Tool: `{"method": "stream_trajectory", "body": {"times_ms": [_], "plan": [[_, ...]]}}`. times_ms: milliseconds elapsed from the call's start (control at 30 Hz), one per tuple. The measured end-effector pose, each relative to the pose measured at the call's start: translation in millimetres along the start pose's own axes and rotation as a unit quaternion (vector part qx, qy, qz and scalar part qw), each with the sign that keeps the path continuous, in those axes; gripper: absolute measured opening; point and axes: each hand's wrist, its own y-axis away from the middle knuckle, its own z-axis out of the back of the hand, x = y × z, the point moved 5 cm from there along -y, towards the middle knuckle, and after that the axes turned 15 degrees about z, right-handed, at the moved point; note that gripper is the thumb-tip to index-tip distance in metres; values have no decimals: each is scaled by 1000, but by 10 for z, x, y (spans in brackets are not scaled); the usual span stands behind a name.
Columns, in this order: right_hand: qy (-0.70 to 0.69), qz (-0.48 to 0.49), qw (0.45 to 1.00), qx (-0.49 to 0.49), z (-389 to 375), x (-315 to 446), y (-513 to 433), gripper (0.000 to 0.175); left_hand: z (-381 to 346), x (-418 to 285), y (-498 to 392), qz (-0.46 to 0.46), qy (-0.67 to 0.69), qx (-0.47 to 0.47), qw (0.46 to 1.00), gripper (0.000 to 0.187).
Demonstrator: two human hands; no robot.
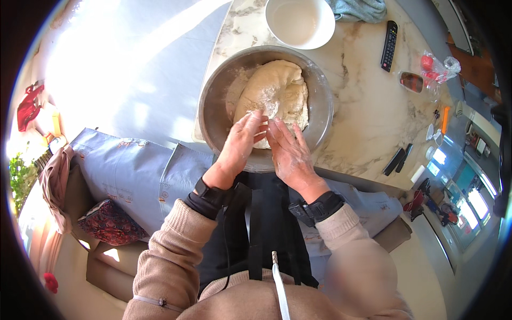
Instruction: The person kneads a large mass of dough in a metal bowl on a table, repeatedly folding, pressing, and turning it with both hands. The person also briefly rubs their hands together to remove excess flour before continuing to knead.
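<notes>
A large mass of dough (276, 86), dusted with flour in the middle, lies in a wide metal bowl (322, 104) at the near edge of the marble-patterned table. My left hand (238, 142) and my right hand (290, 154) are over the bowl's near side, fingertips close together at the dough's near edge. Flour whitens the right hand's fingers and back. Neither hand holds anything. Whether the fingertips touch the dough, I cannot tell. Beyond the metal bowl is a white bowl (298, 24) with cloudy liquid or a pale residue inside.
On the marble-patterned table (352, 132) are a teal cloth (362, 9), a black remote control (389, 46), sunglasses (412, 82), a plastic bag with red items (436, 68) and black narrow objects (394, 161). A sofa with a blue-grey cover (136, 172) stands along the near side.
</notes>
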Motion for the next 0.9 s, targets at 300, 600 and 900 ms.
{"method": "stream_trajectory", "body": {"times_ms": [300,600,900], "plan": [[188,37,976,108,-262,108,-166,45,-445,303,68,-199,-672,-75,709,32],[174,139,965,140,-138,66,-253,38,-660,7,800,-259,-618,-114,733,56],[21,150,985,79,233,164,-73,30,-306,-78,165,-187,-607,-60,770,30]]}}
